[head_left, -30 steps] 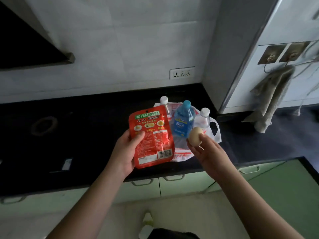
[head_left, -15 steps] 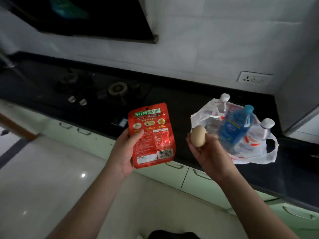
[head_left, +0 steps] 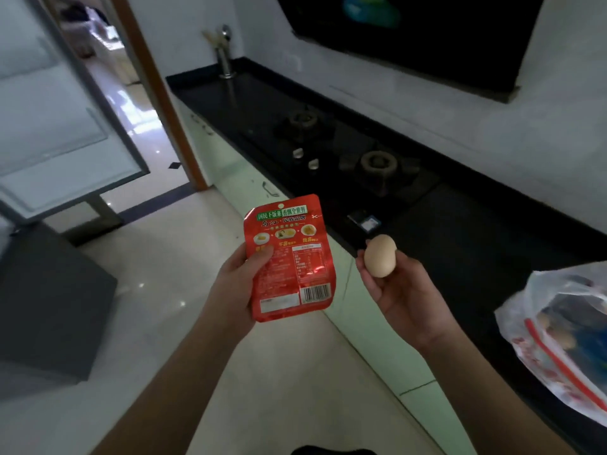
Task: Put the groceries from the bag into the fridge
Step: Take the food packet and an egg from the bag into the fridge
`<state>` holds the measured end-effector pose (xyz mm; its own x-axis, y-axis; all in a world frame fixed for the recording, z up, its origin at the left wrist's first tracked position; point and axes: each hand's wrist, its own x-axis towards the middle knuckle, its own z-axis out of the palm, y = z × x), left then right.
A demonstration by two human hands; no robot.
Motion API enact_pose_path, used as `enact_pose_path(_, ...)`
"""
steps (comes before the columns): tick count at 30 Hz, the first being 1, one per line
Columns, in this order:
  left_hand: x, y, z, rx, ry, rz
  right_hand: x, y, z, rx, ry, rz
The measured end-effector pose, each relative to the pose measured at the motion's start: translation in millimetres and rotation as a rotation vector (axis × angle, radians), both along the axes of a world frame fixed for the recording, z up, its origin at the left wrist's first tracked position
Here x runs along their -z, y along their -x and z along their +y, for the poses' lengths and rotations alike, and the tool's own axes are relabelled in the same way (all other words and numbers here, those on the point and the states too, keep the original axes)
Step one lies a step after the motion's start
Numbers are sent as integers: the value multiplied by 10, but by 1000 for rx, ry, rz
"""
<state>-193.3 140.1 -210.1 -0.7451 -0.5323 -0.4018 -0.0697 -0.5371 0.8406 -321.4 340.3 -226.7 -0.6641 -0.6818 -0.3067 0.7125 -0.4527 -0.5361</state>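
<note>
Fingers of left hand curled round left edge of red food packet, thumb pressed on its front, pkt upright w/ barcode at bottom. Fingers of right hand cupped under egg, pinching it at the tips, palm up. Both held over pale floor, just beside each other, not touching.

Lower right: plastic grocery bag on black table, red print on it, contents blurred, something blue inside. Bag well apart from both hands.

Below table edge: pale green cabinet doors w/ metal handle.

Mid: gas hob set in table, near burner, far burner, two knobs between them and front edge. Small dark item w/ label on table near egg.

Left: dark grey box-like unit on floor; grey-framed frosted panel beyond it.

Far: utensil holder at table's far end, range hood on white wall, brown door frame, bright glossy floor through doorway.
</note>
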Motion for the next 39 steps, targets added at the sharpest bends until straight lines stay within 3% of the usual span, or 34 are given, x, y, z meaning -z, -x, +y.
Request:
enact_pose_path(23, -7, -2616, -2266, -503, 47, 72, -91, -1756, -3338, -451, 4, -17)
enact_pose_path(31, -15, -2803, -2731, -699, 71, 16, -74, -1854, -4252, -638, 44, -34)
enact_pose_path(39, -112, -2444, -3234, -856, 77, -7, -90, -1430, -5117, -840, 14, -42)
